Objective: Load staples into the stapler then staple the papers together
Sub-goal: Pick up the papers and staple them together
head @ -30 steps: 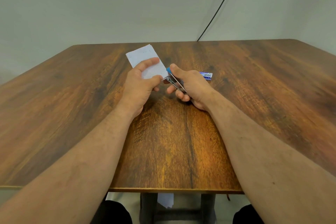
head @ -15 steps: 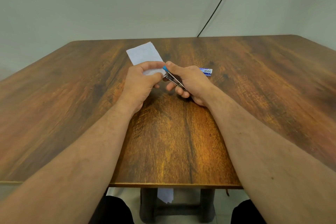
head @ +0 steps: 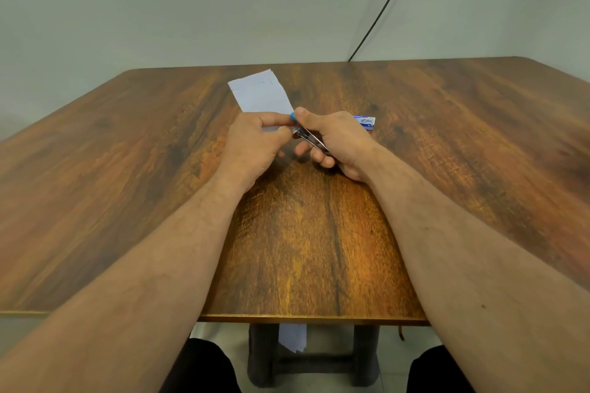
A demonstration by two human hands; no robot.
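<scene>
now that your right hand (head: pixel 335 140) has brought the stapler (head: pixel 308 135) up onto the near corner of the papers (head: pixel 261 96), which your left hand (head: pixel 255 143) pinches above the table (head: pixel 127 169), the squeeze looks imminent. the staple box (head: pixel 365 121) lies just beyond; its contents can't be seen.

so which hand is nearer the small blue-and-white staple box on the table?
Right. The right hand, gripping the stapler, sits just in front of the small blue-and-white staple box; the left hand, pinching the papers, is farther left.
</scene>
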